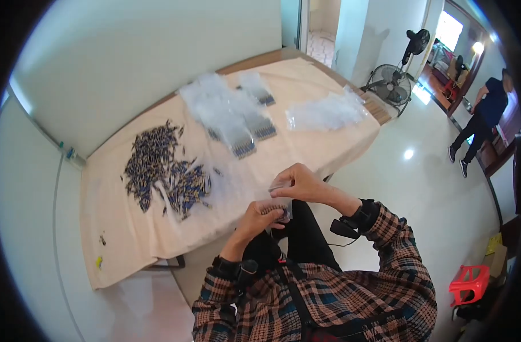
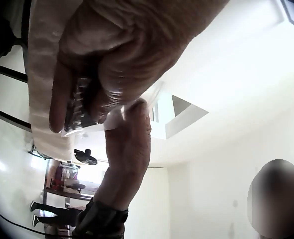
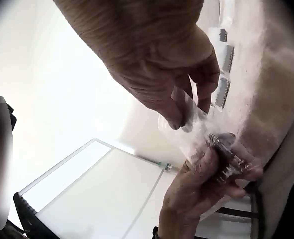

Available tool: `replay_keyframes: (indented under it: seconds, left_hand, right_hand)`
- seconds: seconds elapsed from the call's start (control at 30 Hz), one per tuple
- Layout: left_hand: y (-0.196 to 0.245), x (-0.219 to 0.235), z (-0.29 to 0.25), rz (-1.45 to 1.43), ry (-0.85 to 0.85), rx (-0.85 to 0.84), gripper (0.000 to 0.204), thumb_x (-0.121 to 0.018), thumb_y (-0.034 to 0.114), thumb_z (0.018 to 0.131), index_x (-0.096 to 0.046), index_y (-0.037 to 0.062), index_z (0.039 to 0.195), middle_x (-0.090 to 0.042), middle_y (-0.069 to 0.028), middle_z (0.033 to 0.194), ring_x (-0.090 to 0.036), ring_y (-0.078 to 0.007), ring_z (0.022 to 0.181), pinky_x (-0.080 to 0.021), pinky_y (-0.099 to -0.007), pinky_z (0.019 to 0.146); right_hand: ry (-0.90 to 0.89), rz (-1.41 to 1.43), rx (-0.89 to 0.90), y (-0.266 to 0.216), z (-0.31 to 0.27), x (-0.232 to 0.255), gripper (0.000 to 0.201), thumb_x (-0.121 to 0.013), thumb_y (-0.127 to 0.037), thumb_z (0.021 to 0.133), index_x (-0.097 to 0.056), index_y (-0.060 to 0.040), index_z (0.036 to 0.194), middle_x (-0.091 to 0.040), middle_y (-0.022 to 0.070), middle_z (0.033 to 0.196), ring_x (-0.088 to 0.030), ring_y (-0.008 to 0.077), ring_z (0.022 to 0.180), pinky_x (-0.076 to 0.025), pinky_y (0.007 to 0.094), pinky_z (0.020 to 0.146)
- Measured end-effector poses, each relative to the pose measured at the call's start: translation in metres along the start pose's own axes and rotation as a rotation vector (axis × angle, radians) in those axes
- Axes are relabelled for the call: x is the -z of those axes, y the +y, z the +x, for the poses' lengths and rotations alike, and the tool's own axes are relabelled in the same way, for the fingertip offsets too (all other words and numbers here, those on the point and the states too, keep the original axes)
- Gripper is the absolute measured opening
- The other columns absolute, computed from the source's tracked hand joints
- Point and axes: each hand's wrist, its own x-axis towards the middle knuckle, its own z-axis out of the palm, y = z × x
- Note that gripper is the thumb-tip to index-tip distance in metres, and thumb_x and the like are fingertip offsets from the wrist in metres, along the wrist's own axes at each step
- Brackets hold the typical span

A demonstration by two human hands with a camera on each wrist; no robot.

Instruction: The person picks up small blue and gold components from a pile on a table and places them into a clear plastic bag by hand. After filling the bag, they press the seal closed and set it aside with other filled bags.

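Observation:
A clear plastic bag with a row of small dark pieces (image 3: 226,154) inside is held between both hands over the lap, at the table's front edge. The left hand (image 1: 255,221) grips the filled end, its thumb lying across the pieces. With thumb and fingers the right hand (image 1: 302,183) pinches the bag's empty upper end. In the left wrist view the left hand (image 2: 122,55) covers much of the bag, and the right hand (image 2: 129,144) is beyond it. The right wrist view shows the right hand (image 3: 177,74) above the left hand (image 3: 189,191).
On the cloth-covered table (image 1: 123,239) lie a heap of small dark pieces (image 1: 152,154) at left, filled bags (image 1: 243,145) at the back middle and flat clear bags (image 1: 323,114) at right. A fan (image 1: 390,85), a red stool (image 1: 469,285) and a standing person (image 1: 488,108) are farther right.

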Motion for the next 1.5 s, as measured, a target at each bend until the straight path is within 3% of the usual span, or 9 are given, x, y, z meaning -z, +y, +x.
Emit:
replay_keyframes:
  seconds: [0.2,0.47,0.73,0.87,1.03,1.1,1.2,1.33,1.5]
  left_hand:
    - [0.008,0.008,0.007,-0.070,0.043,-0.174,0.035,-0.056,0.012,0.093,-0.052,-0.0057,0.122,-0.065,-0.0152,0.103,-0.067,-0.0227,0.089,-0.058,-0.0324,0.072]
    - [-0.007,0.024,-0.007,-0.078,0.116,-0.229,0.036,-0.058,0.012,0.092,-0.051,-0.0062,0.122,-0.065,-0.0178,0.103,-0.068,-0.0242,0.086,-0.057,-0.0300,0.067]
    - [-0.018,0.026,-0.005,-0.108,0.097,-0.295,0.031,-0.056,0.007,0.092,-0.053,-0.0058,0.120,-0.066,-0.0159,0.101,-0.068,-0.0218,0.081,-0.055,-0.0274,0.062]
    - [-0.021,0.025,-0.004,-0.090,0.122,-0.282,0.028,-0.054,0.005,0.092,-0.054,-0.0057,0.119,-0.066,-0.0154,0.100,-0.067,-0.0205,0.079,-0.054,-0.0265,0.060]
    - [-0.015,0.024,-0.005,-0.079,0.162,-0.264,0.026,-0.053,0.003,0.092,-0.055,-0.0059,0.117,-0.066,-0.0152,0.097,-0.067,-0.0197,0.075,-0.053,-0.0256,0.057]
    - [-0.017,0.021,-0.005,-0.085,0.135,-0.237,0.026,-0.053,0.002,0.092,-0.055,-0.0060,0.116,-0.066,-0.0151,0.096,-0.067,-0.0196,0.074,-0.052,-0.0255,0.057]
    - [-0.019,0.024,-0.004,-0.048,0.160,-0.284,0.025,-0.053,0.002,0.092,-0.055,-0.0067,0.115,-0.066,-0.0154,0.094,-0.068,-0.0202,0.073,-0.052,-0.0251,0.056]
    - [-0.021,0.023,-0.003,-0.070,0.159,-0.314,0.024,-0.052,0.001,0.092,-0.055,-0.0069,0.114,-0.066,-0.0158,0.093,-0.068,-0.0209,0.073,-0.052,-0.0247,0.055]
    - [-0.022,0.020,-0.002,-0.048,0.174,-0.316,0.024,-0.052,0.001,0.091,-0.056,-0.0066,0.114,-0.066,-0.0158,0.092,-0.068,-0.0213,0.073,-0.051,-0.0242,0.055]
  right_hand:
    - [0.007,0.166,0.019,-0.018,0.026,0.045,0.015,-0.066,-0.014,0.085,-0.068,-0.0003,0.089,-0.070,0.0045,0.079,-0.063,0.0070,0.069,-0.047,0.0212,0.055]
    - [0.413,-0.134,0.027,-0.007,0.122,0.125,0.017,-0.061,-0.018,0.088,-0.067,-0.0016,0.090,-0.070,0.0065,0.080,-0.066,0.0091,0.070,-0.045,0.0212,0.047]
    - [0.458,-0.462,-0.014,0.082,0.211,0.150,0.021,-0.065,-0.018,0.080,-0.068,0.0026,0.081,-0.069,0.0140,0.080,-0.068,0.0238,0.070,-0.053,0.0341,0.067]
    - [0.399,-0.674,-0.061,0.101,0.246,0.145,0.029,-0.065,-0.017,0.081,-0.064,0.0024,0.101,-0.069,0.0152,0.084,-0.068,0.0237,0.074,-0.054,0.0328,0.069]
    - [0.806,-1.013,0.358,0.125,0.267,0.145,0.039,-0.069,-0.019,0.077,-0.061,-0.0008,0.111,-0.068,0.0171,0.091,-0.066,0.0279,0.087,-0.052,0.0369,0.078]
    - [0.954,-1.087,0.345,0.128,0.248,0.160,0.042,-0.070,-0.019,0.076,-0.060,-0.0018,0.113,-0.068,0.0175,0.093,-0.065,0.0287,0.091,-0.051,0.0375,0.082]
    - [0.747,-0.717,0.062,0.109,0.208,0.190,0.044,-0.071,-0.022,0.076,-0.060,-0.0030,0.115,-0.068,0.0173,0.096,-0.065,0.0292,0.092,-0.050,0.0373,0.084]
    - [0.526,-0.779,-0.084,0.107,0.131,0.202,0.043,-0.069,-0.024,0.078,-0.060,-0.0018,0.113,-0.068,0.0154,0.095,-0.062,0.0301,0.099,-0.047,0.0385,0.091]
    - [0.453,-0.961,0.241,0.129,0.051,0.139,0.044,-0.070,-0.027,0.077,-0.061,-0.0024,0.112,-0.066,0.0139,0.107,-0.057,0.0331,0.106,-0.044,0.0419,0.093]
